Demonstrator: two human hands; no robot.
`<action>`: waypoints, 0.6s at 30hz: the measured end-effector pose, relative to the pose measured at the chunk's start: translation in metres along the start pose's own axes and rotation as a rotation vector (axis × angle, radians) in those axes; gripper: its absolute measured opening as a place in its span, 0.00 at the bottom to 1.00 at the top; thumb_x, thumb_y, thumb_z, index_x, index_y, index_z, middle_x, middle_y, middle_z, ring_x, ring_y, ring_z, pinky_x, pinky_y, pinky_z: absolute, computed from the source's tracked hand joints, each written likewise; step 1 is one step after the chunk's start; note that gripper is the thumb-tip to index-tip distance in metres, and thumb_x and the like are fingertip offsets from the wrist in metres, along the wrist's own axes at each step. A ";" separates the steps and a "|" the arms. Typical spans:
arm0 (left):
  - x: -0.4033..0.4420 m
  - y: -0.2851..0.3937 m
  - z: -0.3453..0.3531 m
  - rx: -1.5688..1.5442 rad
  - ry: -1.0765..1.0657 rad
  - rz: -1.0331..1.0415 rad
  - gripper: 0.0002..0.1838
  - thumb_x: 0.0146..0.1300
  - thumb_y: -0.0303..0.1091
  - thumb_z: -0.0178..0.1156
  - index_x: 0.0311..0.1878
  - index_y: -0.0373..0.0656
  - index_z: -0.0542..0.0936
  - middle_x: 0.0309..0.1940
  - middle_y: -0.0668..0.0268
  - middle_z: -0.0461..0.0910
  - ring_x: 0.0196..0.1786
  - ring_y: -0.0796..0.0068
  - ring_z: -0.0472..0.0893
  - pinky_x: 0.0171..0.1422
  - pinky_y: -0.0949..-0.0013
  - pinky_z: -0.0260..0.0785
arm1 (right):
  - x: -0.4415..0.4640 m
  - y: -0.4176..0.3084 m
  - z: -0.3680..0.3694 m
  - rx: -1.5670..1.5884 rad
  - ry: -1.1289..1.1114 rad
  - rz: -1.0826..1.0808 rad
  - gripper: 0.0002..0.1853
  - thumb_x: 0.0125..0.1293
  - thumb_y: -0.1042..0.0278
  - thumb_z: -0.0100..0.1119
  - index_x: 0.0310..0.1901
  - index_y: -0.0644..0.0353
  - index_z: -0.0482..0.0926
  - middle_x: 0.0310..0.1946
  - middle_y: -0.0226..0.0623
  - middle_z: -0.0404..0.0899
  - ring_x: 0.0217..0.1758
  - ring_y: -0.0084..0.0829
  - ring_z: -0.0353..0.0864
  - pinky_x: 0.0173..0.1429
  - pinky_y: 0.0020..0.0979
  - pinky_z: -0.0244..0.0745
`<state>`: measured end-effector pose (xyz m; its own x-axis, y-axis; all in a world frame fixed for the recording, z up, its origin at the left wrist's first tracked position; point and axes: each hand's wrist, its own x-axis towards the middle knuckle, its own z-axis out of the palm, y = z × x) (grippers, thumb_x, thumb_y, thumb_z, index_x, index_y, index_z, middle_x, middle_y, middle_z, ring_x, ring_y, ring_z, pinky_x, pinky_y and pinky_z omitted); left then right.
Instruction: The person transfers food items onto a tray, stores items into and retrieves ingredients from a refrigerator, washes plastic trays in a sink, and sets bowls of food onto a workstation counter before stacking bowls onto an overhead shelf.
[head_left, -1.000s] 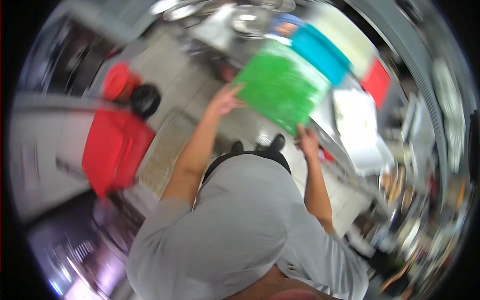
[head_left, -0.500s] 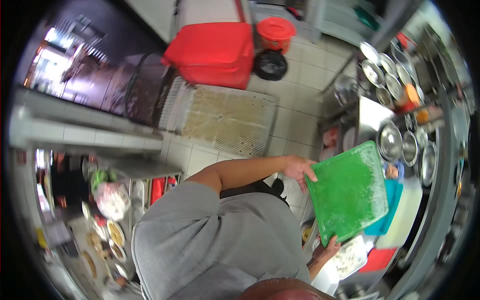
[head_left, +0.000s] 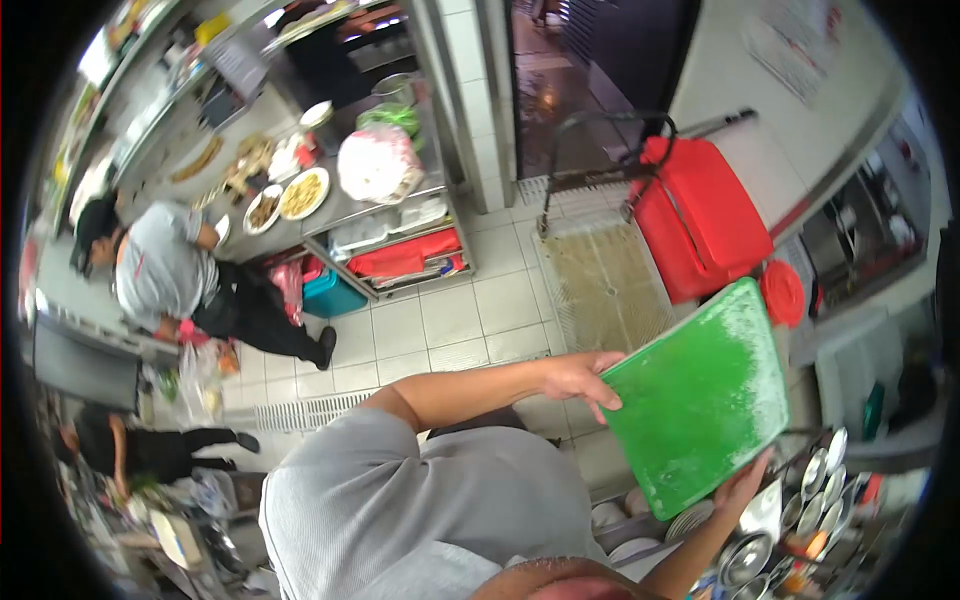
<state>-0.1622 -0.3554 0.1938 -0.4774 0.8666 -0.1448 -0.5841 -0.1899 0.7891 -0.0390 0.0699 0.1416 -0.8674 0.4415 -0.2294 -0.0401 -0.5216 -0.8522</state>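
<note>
A green cutting board [head_left: 700, 400], rectangular with rounded corners and whitish scuffing along one side, is held tilted in front of my body. My left hand [head_left: 588, 382] grips its near upper edge, the thumb over the face and the other fingers partly hidden behind. Along its lower edge, my right hand [head_left: 738, 488] supports it, with most fingers out of sight underneath. Below the board, stacked plates [head_left: 690, 518] show close to my right forearm.
A flat trolley [head_left: 605, 285] and a red cooler box [head_left: 700, 220] stand beyond the board, near a red bucket [head_left: 782, 292]. Metal bowls [head_left: 745, 560] sit at lower right. One person [head_left: 170, 260] bends by the food counter [head_left: 340, 215]; another person [head_left: 150, 445] is at lower left.
My view has swung left, bringing the food counter and two people into sight. The cutting board, still in both hands, has turned away from the worktop with its bowls and white tray.
</note>
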 end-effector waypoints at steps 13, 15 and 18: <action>-0.235 -0.048 -0.061 -0.306 0.570 0.331 0.42 0.61 0.28 0.67 0.76 0.52 0.57 0.62 0.60 0.73 0.59 0.61 0.79 0.54 0.54 0.79 | 0.135 0.127 0.412 -0.854 -0.601 0.449 0.40 0.68 0.29 0.50 0.54 0.67 0.79 0.44 0.42 0.86 0.43 0.32 0.85 0.50 0.38 0.79; -0.262 -0.056 -0.065 -0.338 0.640 0.382 0.42 0.62 0.27 0.67 0.76 0.51 0.57 0.62 0.60 0.73 0.59 0.60 0.79 0.54 0.53 0.80 | 0.141 0.169 0.450 -0.938 -0.665 0.378 0.39 0.69 0.30 0.51 0.55 0.67 0.80 0.43 0.41 0.86 0.43 0.31 0.84 0.51 0.37 0.78; -0.296 -0.062 -0.070 -0.374 0.695 0.456 0.41 0.63 0.26 0.65 0.76 0.50 0.56 0.62 0.58 0.73 0.59 0.59 0.79 0.54 0.51 0.80 | 0.121 0.216 0.497 -0.981 -0.757 0.319 0.38 0.70 0.32 0.51 0.53 0.69 0.81 0.46 0.43 0.85 0.44 0.31 0.83 0.52 0.36 0.77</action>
<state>-0.0309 -0.6323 0.1458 -0.9316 0.2205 -0.2889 -0.3585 -0.6883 0.6307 -0.3992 -0.3526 0.1635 -0.8486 -0.2955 -0.4388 0.3214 0.3707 -0.8714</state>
